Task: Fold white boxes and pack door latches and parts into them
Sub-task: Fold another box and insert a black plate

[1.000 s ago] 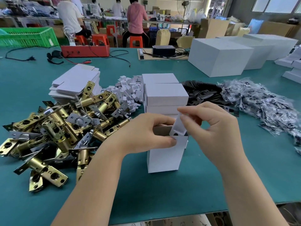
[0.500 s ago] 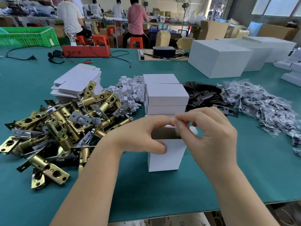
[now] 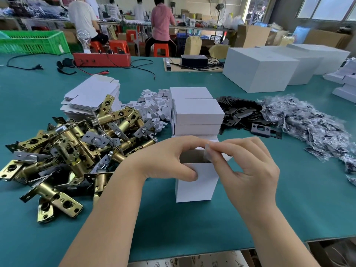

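A small white box (image 3: 194, 186) stands upright on the green table, its top open. My left hand (image 3: 165, 160) grips the box's upper left side, thumb on the front face and fingers over the rim. My right hand (image 3: 248, 164) pinches a small white piece (image 3: 207, 153) at the box's top right edge; whether it is a flap or an insert, I cannot tell. Brass door latches (image 3: 65, 151) lie piled to the left. Closed white boxes (image 3: 198, 114) are stacked just behind the open one.
Flat box blanks (image 3: 92, 95) are stacked at back left, white card inserts (image 3: 154, 106) beside them. Black strike plates (image 3: 246, 116) and bagged parts (image 3: 312, 124) lie at right. Large white cartons (image 3: 258, 70) stand at back right. People sit at far benches.
My right hand has brought the white piece down from above the box to its top right edge and into the opening. My left hand keeps its grip on the box.
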Demonstrator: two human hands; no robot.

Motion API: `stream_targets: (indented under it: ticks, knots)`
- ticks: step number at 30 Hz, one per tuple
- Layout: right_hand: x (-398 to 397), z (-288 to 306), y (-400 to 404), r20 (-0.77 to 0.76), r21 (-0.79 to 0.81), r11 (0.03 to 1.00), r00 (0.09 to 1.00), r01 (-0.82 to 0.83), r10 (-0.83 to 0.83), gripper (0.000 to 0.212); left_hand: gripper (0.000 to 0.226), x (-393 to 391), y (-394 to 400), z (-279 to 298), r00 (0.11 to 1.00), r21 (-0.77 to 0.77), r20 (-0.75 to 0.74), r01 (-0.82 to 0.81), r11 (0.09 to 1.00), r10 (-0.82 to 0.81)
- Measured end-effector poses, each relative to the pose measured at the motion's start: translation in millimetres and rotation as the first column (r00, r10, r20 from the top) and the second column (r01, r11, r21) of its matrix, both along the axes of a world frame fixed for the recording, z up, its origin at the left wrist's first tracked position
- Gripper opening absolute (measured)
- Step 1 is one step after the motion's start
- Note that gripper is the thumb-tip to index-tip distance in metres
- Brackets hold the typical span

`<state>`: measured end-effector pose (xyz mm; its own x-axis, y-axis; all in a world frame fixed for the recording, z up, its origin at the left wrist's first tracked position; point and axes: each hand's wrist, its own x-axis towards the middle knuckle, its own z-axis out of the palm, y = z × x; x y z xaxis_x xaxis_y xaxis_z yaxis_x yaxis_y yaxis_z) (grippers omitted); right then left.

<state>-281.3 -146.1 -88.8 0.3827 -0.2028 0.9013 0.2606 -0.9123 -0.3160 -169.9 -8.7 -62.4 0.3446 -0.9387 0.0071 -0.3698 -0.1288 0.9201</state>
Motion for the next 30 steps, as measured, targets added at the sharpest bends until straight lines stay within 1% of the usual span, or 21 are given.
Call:
stream_targets:
  ticks: [5, 8, 10, 12, 13, 15, 16, 18, 19, 20, 21, 22, 23, 24, 25, 26, 27, 28, 29, 30]
  knots:
    - [0, -4, -2, -0.065, -0.061, 0.998, 0.998, -0.017, 0.013, 0.008, 0.067, -1, -1, 0, 1.000, 0.002, 0.022, 0.014, 1.000, -0.014]
    - [-1, -4, 0, -0.110, -0.005, 0.999, 0.993, -0.054, 0.053, 0.017, 0.066, 0, -1, 0, 0.999, 0.014, 0.036, 0.013, 1.000, -0.013]
    - [-3, -4, 0, -0.158, 0.002, 0.998, 0.985, -0.069, 0.068, 0.026, 0.066, 1, -1, 0, 0.999, 0.039, 0.053, -0.012, 0.999, 0.010]
    - [-6, -3, 0, -0.206, -0.046, 0.998, 0.978, -0.032, 0.022, 0.033, 0.068, 2, 0, -1, 1.000, 0.061, 0.013, -0.016, 0.998, 0.015]
    - [-7, -1, 0, -0.242, -0.077, 0.997, 0.970, -0.010, -0.009, 0.036, 0.070, 2, 0, -2, 0.999, 0.072, 0.020, -0.027, 0.997, 0.026]
    - [-8, 4, -1, -0.376, -0.136, 0.991, 0.925, -0.003, -0.049, 0.046, 0.072, 3, 1, -2, 0.997, 0.086, 0.060, -0.055, 0.995, 0.050]
    - [-9, 7, -1, -0.464, -0.158, 0.987, 0.884, -0.018, -0.058, 0.054, 0.073, 4, 1, -3, 0.998, 0.088, 0.043, -0.054, 0.995, 0.051]
    - [-8, 15, -4, -0.633, -0.167, 0.983, 0.773, -0.083, -0.042, 0.070, 0.074, 3, 0, -3, 0.999, 0.089, -0.001, -0.052, 0.995, 0.052]
    - [-7, 20, -7, -0.695, -0.139, 0.982, 0.719, -0.128, -0.005, 0.073, 0.074, 3, 0, -3, 0.998, 0.090, -0.007, -0.058, 0.994, 0.058]
    - [-4, 24, -11, -0.728, -0.073, 0.981, 0.682, -0.178, 0.070, 0.069, 0.073, 2, 0, -2, 0.998, 0.087, -0.006, -0.059, 0.994, 0.060]
    - [1, 27, -16, -0.714, 0.042, 0.975, 0.676, -0.220, 0.183, 0.061, 0.070, 2, -1, -2, 0.998, 0.083, -0.001, -0.055, 0.995, 0.055]
    - [8, 29, -23, -0.631, 0.185, 0.953, 0.714, -0.240, 0.303, 0.050, 0.068, 2, -1, -2, 0.999, 0.085, 0.012, -0.050, 0.995, 0.049]
    - [17, 30, -33, -0.495, 0.322, 0.918, 0.786, -0.230, 0.371, 0.038, 0.066, 2, -1, -1, 0.998, 0.100, 0.040, -0.053, 0.994, 0.049]
    - [28, 29, -46, -0.365, 0.432, 0.883, 0.860, -0.183, 0.357, 0.026, 0.065, 2, 0, 1, 0.995, 0.117, 0.083, -0.065, 0.991, 0.055]
    - [42, 26, -63, -0.309, 0.507, 0.857, 0.909, -0.093, 0.282, 0.016, 0.065, 2, 0, 3, 0.991, 0.126, 0.119, -0.078, 0.989, 0.063]
    - [56, 21, -81, -0.345, 0.546, 0.838, 0.917, 0.021, 0.202, 0.012, 0.066, 2, 1, 4, 0.989, 0.128, 0.131, -0.083, 0.988, 0.066]
    - [69, 13, -100, -0.449, 0.534, 0.833, 0.883, 0.143, 0.136, 0.015, 0.066, 2, 1, 4, 0.990, 0.128, 0.125, -0.084, 0.988, 0.068]
    - [81, 3, -118, -0.576, 0.471, 0.845, 0.814, 0.252, 0.078, 0.022, 0.067, 2, 1, 4, 0.991, 0.128, 0.118, -0.083, 0.988, 0.068]
    - [92, -6, -133, -0.682, 0.367, 0.872, 0.731, 0.325, 0.015, 0.029, 0.067, 2, 1, 4, 0.991, 0.128, 0.113, -0.082, 0.988, 0.068]
    - [103, -14, -144, -0.751, 0.251, 0.898, 0.658, 0.362, -0.055, 0.034, 0.067, 2, 1, 5, 0.992, 0.130, 0.109, -0.081, 0.988, 0.067]
